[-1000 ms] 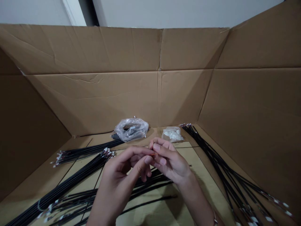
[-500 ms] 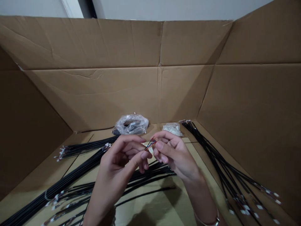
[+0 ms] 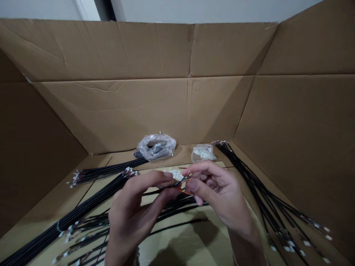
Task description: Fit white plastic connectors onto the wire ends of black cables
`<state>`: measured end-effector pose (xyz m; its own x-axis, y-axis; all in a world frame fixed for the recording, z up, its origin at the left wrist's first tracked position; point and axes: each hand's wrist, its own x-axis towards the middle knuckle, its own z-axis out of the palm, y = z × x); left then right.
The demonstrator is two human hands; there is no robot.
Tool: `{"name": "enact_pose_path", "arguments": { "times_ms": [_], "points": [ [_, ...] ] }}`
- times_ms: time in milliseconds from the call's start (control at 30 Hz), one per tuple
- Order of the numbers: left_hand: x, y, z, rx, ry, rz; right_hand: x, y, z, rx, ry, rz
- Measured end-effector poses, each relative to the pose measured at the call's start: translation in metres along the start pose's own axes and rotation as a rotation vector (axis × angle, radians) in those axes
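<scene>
Between my hands is the end of a black cable, its thin coloured wires [image 3: 181, 181] fanned out with small metal tips. My left hand [image 3: 141, 201] pinches the cable just behind the wires, thumb against forefinger. At the tips, my right hand [image 3: 213, 190] closes thumb and forefinger on the wires; an orange wire hangs apart below the others. A small pile of white connector housings [image 3: 176, 174] lies just beyond the fingers. Below my hands, several black cables [image 3: 177, 212] lie across the board.
Bundled black cables [image 3: 91, 203] with white connectors lie at left, more cables [image 3: 256, 188] at right. At the back sit a clear bag with black cable [image 3: 156, 147] and a bag of white connectors [image 3: 203, 152]. Cardboard walls [image 3: 124, 96] enclose the table on three sides.
Both hands have dropped slightly, and my right hand has shifted a little to the right. An orange wire now stands apart from the rest. The white pile shows more clearly.
</scene>
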<state>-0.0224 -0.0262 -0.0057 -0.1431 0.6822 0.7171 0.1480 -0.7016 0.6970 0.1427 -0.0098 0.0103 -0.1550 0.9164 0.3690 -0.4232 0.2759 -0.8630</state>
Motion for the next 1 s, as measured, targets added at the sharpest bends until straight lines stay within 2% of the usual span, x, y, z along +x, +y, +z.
{"name": "enact_pose_path", "arguments": {
  "times_ms": [300, 500, 667, 833, 1000],
  "points": [
    [0.001, -0.007, -0.004, 0.074, -0.076, 0.100, -0.005, -0.003, 0.002, -0.045, 0.074, -0.063],
    [0.005, -0.006, -0.003, 0.080, -0.129, 0.122, -0.008, -0.002, 0.001, -0.126, 0.058, -0.145],
    [0.006, -0.006, -0.003, 0.095, -0.118, 0.149, -0.010, -0.001, 0.002, -0.226, 0.111, -0.239],
    [0.007, -0.011, -0.010, 0.099, -0.091, 0.252, -0.009, 0.000, 0.001, -0.353, 0.099, -0.338],
    [0.011, -0.015, -0.015, 0.119, -0.078, 0.285, -0.009, 0.001, 0.002, -0.344, 0.089, -0.261]
  ]
}}
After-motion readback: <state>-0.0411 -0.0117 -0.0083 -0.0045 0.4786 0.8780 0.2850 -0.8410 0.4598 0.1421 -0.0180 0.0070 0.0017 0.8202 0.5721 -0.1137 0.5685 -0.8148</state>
